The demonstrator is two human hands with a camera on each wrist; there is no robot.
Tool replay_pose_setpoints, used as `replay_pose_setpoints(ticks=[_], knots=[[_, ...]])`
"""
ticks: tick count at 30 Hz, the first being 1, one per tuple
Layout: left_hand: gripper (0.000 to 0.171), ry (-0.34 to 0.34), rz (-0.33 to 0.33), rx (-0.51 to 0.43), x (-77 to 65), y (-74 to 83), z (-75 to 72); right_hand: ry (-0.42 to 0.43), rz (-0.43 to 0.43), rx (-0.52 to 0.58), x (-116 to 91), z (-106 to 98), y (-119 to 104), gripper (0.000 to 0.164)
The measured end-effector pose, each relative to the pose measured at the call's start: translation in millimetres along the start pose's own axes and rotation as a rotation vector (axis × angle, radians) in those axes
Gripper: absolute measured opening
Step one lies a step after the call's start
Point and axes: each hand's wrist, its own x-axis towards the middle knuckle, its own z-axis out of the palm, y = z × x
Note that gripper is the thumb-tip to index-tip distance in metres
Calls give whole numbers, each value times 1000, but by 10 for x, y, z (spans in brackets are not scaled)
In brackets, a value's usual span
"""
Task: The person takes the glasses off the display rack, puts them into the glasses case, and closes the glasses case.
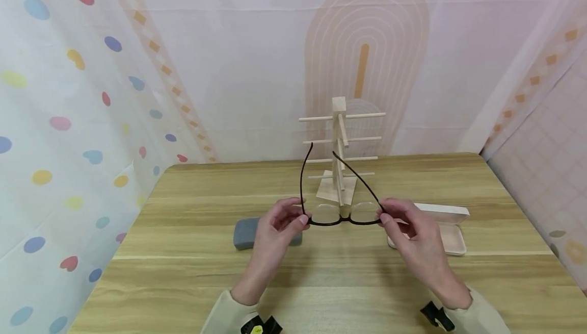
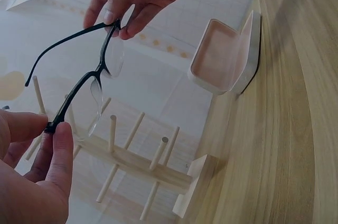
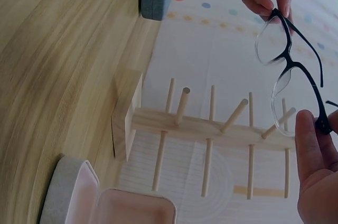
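Note:
A pair of black half-rimmed eyeglasses (image 1: 345,219) is held up in front of a wooden display rack, its temples spread and pointing away from me. My left hand (image 1: 278,229) pinches the left hinge corner between thumb and fingers. At the other hinge corner, my right hand (image 1: 412,232) pinches the frame the same way. The wooden rack (image 1: 339,145) has an upright post with several pegs on a square base, and no eyewear shows on it. In the left wrist view the glasses (image 2: 99,69) stay apart from the pegs.
A closed blue-grey glasses case (image 1: 245,233) lies on the table behind my left hand. Behind my right hand stands an open white case (image 1: 451,237) with a pink lining. The wood-grain table (image 1: 197,273) ends at a patterned curtain (image 1: 257,69).

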Motion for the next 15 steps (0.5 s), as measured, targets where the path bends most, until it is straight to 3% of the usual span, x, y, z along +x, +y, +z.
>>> replay_pose_setpoints(ticks=[7,15], knots=[[31,26,0,-3,-8,-4,-16,-12,-70,19,-1,34,56,37],[30,43,-10,-39,-1,13,-12,-58,0,-33,6,11,13,33]])
